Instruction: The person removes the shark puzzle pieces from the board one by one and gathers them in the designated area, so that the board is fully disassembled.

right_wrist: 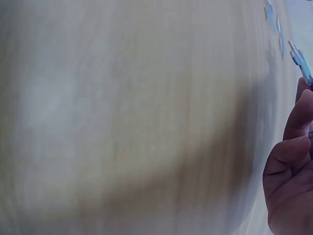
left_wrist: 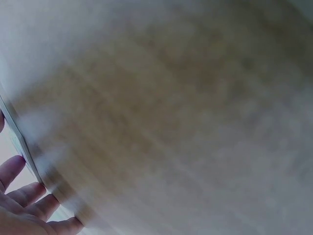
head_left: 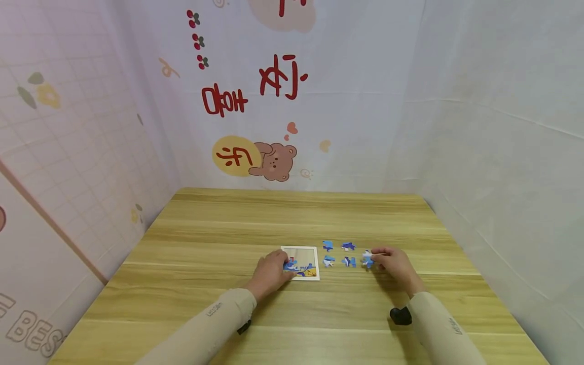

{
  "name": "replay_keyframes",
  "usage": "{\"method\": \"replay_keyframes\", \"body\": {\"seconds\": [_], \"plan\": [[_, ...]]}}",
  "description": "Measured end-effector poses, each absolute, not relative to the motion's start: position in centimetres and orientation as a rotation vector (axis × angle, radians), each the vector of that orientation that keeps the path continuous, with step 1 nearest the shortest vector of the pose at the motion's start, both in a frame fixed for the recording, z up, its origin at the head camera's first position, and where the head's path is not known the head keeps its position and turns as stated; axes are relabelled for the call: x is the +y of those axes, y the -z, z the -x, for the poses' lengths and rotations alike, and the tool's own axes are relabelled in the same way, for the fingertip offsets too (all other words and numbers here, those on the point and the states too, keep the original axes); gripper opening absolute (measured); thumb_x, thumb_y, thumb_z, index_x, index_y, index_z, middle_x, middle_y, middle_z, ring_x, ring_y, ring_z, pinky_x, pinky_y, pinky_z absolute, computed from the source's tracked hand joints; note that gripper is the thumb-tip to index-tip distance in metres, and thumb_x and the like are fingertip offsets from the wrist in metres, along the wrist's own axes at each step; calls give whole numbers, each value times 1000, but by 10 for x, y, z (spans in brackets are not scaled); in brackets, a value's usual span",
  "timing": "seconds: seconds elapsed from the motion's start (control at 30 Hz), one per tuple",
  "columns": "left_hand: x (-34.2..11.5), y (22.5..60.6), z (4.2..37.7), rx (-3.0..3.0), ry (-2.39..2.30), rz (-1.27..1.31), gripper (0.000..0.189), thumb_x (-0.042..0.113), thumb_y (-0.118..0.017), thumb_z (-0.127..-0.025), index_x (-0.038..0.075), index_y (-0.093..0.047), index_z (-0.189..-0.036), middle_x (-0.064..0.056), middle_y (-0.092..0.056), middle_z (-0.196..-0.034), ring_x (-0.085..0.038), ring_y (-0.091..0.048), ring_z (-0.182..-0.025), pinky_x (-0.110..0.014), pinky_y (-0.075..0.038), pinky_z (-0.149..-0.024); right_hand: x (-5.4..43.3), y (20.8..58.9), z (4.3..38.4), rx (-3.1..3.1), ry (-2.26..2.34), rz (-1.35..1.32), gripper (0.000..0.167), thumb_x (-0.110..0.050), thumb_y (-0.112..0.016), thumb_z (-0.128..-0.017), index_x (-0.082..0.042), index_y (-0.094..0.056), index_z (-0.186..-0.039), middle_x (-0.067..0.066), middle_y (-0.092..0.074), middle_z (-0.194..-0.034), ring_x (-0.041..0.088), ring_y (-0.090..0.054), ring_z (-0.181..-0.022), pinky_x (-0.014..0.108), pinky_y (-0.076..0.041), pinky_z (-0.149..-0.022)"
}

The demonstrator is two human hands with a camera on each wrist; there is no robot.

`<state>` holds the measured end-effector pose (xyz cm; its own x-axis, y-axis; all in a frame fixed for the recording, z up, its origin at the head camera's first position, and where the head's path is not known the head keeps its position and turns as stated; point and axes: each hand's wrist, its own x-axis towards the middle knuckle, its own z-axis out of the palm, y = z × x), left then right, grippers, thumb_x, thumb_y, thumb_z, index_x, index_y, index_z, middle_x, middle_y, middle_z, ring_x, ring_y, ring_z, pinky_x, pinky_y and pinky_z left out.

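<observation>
Pale cloth walls (head_left: 365, 126), red lettering (head_left: 276, 76) on the far one; wood-grain table (head_left: 219, 228) below; left hand (head_left: 271, 274), fingers spread, touching left side of a white puzzle frame (head_left: 318, 264); right hand (head_left: 398, 264) further right, grip pinching a blue-and-white puzzle piece (head_left: 367, 260); frame's near part filled with blue and yellow assembled pieces (head_left: 309, 272); four loose pieces (head_left: 349, 246) in two rows between frame and right hand.

The head view is bright and fairly even, with soft shadows on the desk (head_left: 301, 213). Both wrist views look dimmer and hazy, the desk blurred; a broad dark shadow curves across the right one.
</observation>
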<state>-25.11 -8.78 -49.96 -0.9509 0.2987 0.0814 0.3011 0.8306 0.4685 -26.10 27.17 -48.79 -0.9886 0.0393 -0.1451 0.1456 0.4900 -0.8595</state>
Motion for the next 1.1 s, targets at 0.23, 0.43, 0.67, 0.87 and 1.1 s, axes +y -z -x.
{"method": "replay_keyframes", "body": {"seconds": [0.23, 0.43, 0.67, 0.87, 1.1], "plan": [[-91, 498, 249, -2982, 755, 506, 31, 30, -78, -86, 7, -62, -101, -9, -62, -110, -33, -59, -111, -63, -38, -99, 275, 492, 260, 2628, 1486, -209, 28, -20, -65, -96, -1, -67, -117, 5, -64, -89, 21, -59, -80, 32, -47, -64], [-91, 494, 248, -2977, 761, 510, 30, 28, -78, -86, 5, -61, -98, -9, -62, -107, -34, -59, -109, -64, -38, -98, 264, 492, 259, 2579, 1550, -199, 28, -17, -68, -93, 1, -68, -115, 4, -63, -80, 19, -58, -72, 31, -47, -59], [-90, 494, 249, -2986, 768, 507, 29, 28, -78, -87, 6, -61, -99, -8, -61, -108, -32, -59, -109, -64, -38, -99, 256, 492, 260, 2535, 1604, -172, 29, -17, -68, -93, 2, -67, -115, 5, -63, -78, 20, -59, -70, 29, -45, -57], [-88, 496, 249, -2993, 773, 530, 30, 29, -77, -87, 6, -62, -100, -9, -61, -111, -32, -58, -109, -64, -38, -99, 274, 492, 254, 2562, 1547, -239, 28, -16, -63, -97, 2, -65, -118, 7, -64, -88, 20, -58, -74, 30, -45, -61], [-87, 495, 249, -2995, 773, 524, 30, 28, -76, -88, 6, -62, -102, -9, -61, -111, -31, -58, -109, -63, -38, -99, 278, 495, 257, 2614, 1495, -231, 26, -13, -62, -96, 4, -66, -115, 7, -64, -81, 18, -56, -69, 28, -43, -56]]}}
